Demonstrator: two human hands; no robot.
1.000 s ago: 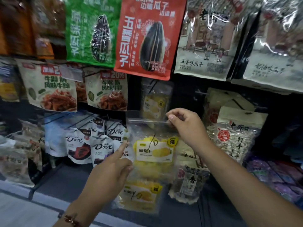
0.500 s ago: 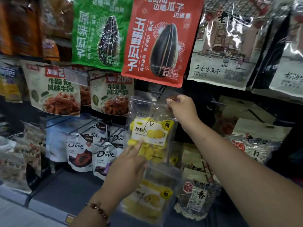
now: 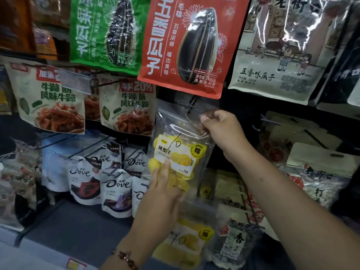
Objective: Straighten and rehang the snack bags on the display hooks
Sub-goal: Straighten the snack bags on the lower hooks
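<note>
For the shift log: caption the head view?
Right hand pinches clear dried-pineapple bag top; left hand steadies it.

Two hands point(image 3: 222, 131), two clear pineapple bags point(image 3: 179, 152), five Dove pouches point(image 3: 116, 191), one red seed bag point(image 3: 191, 45)

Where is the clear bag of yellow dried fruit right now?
Head view, centre: the clear bag of yellow dried fruit is just below the red sunflower seed bag, right of the Dove pouches, right hand pinching its top.

one head-worn view looks forward, slightly down, close to the display rack point(image 3: 243, 106).
</note>
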